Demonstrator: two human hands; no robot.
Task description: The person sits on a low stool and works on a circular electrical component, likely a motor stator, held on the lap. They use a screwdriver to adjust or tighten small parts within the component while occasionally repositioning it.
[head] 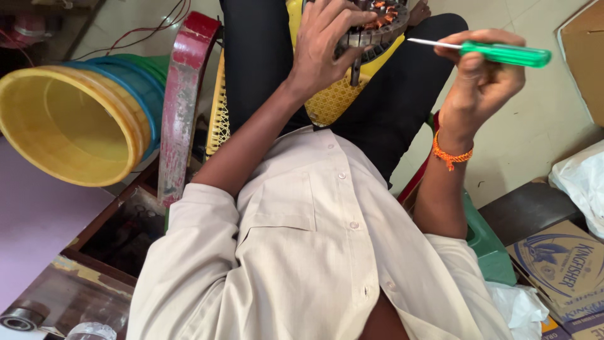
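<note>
1. Pale floor tiles (535, 126) fill the background, with clutter on both sides of a seated person seen from above, the legs in black trousers (264, 56).
2. One motor stator (377, 25), a round metal core with copper windings, sits at the top of the view over the lap, above a yellow woven seat (333, 101). The left hand (324, 47) is closed over its near side, fingers curled around the rim.
3. One screwdriver (497, 53) with a green see-through handle is pinched in the right hand (481, 82), fingers wrapped around the handle. Its thin shaft points at the stator, and the tip stands just off it, not touching.
4. Judging from this, the step in hand is bringing the tool to the stator while the other hand steadies it. The next move calls for a firm hold on the core and a careful aim of the tip, since the windings lie close by and look easy to nick.
5. One orange thread band (450, 154) circles the right wrist.
6. Further out, on the left: three nested tubs (82, 119), yellow, blue and green, and one red curved metal piece (182, 101).
7. On the right: two printed cartons (560, 264) and one white plastic bag (582, 182).
</note>
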